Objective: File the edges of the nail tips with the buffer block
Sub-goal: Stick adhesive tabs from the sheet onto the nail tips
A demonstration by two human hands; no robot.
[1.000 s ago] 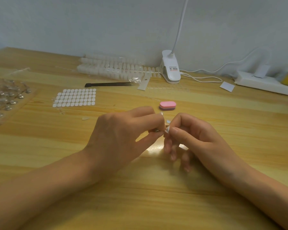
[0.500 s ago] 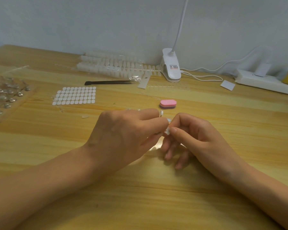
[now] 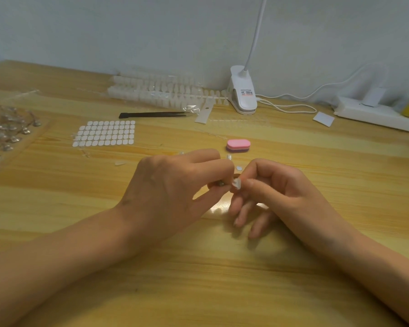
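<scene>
The right hand [image 3: 276, 192] pinches a small clear nail tip [image 3: 236, 184] between thumb and forefinger, its other three fingers hanging loose with their tips down near the table [image 3: 222, 291]. The left hand [image 3: 175, 192] meets it from the other side, thumb and forefinger curled in and closed on the same nail tip; a small dark bit shows under those fingers, too small to identify. Compared with half a second ago, the two hands remain pressed together in the same spot, with a little more of the nail tip now showing between the fingertips. The buffer block [image 3: 238, 145], pink on top and darker below, has not moved: it lies flat on the table just behind the hands, touched by neither. Two loose tips [image 3: 229, 157] lie between the buffer block and the hands. Left of the buffer block sits a sheet of white stickers [image 3: 105, 133], and behind that black tweezers [image 3: 151, 114] and packed strips of nail tips [image 3: 156, 90]. Far left of it is a tray of clear pieces [image 3: 5, 133]. Straight behind the buffer block stands a white clamp lamp [image 3: 243, 93]; to its right rear lie a small white card [image 3: 323, 119] and a power strip [image 3: 376, 114]. Nothing lies between the hands and the buffer block except those loose tips.
</scene>
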